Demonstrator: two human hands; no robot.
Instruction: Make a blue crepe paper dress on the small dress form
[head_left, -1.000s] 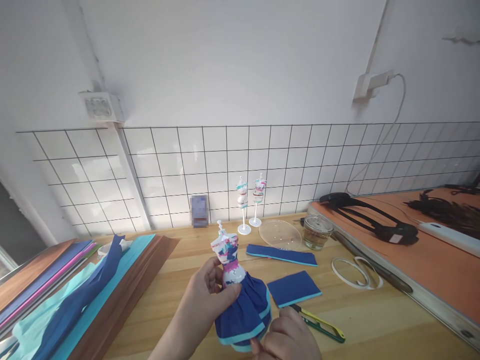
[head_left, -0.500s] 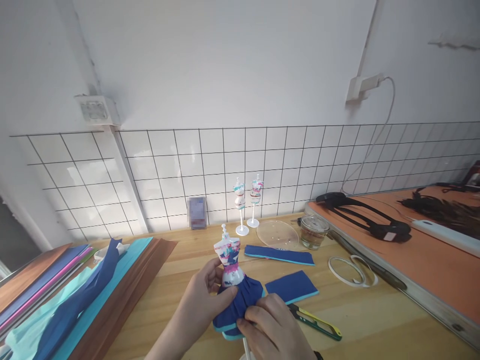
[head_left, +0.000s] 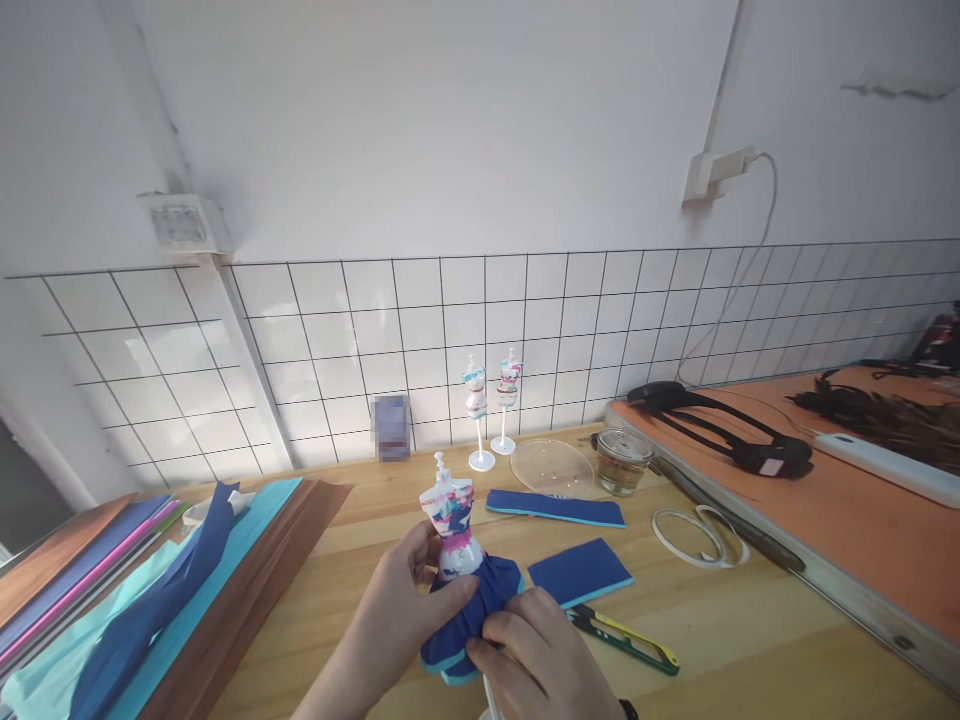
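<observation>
A small white dress-form mannequin (head_left: 454, 510), splashed with pink, blue and turquoise, stands tilted slightly left in front of me. Around its lower body is a gathered navy skirt (head_left: 496, 580) with a turquoise edge. My left hand (head_left: 397, 605) is closed around the mannequin's waist from the left, its thumb pressing the top of the skirt. Bent fingers of my right hand (head_left: 536, 640) pinch the skirt's cloth low on the right side. The stand's lower part is mostly hidden by this hand. Just right of it lie green-and-yellow thread snips (head_left: 630, 637).
Navy fabric pieces (head_left: 581, 572) with turquoise edges, a lidded glass jar (head_left: 622, 462), a clear disc (head_left: 553, 467) and white elastic loops (head_left: 694, 540) lie rightward. Two small mannequins (head_left: 478, 405) stand behind. Coloured fabrics (head_left: 247, 590) cover the left; an orange board (head_left: 885, 540) borders the right.
The view has shifted slightly. Mannequin and hands sit a little lower and further left in the picture, the mannequin leaning a bit more. Both grips stay the same.
</observation>
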